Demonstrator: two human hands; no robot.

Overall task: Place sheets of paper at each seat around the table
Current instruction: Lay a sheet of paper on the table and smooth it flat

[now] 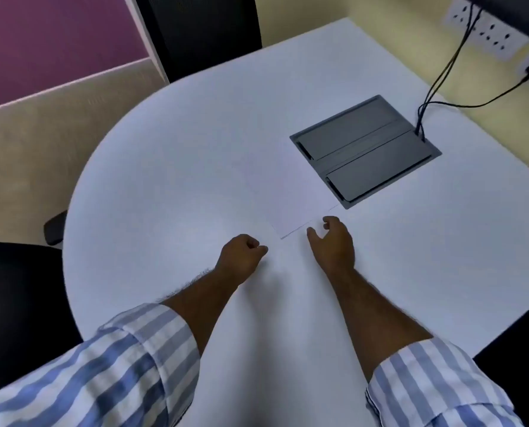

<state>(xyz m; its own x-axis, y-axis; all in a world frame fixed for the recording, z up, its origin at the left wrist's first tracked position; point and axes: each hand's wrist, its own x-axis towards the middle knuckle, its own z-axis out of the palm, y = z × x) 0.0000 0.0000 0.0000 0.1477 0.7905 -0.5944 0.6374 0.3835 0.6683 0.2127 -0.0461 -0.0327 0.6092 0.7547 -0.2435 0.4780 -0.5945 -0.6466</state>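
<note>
A stack of white paper sheets [291,192] lies near the middle of the white table [170,167], barely standing out from it; only its near edge shows as a thin line. My right hand [334,241] hovers at that near edge, fingers curled apart, holding nothing that I can see. My left hand [241,257] rests on the table just left of the paper's near corner, fingers closed in a loose fist, nothing visibly in it.
A grey cable box [364,149] is set into the table right of the paper, with black cables [442,72] running to wall sockets [488,29]. Black chairs stand at the far side [201,32] and at the left [16,303].
</note>
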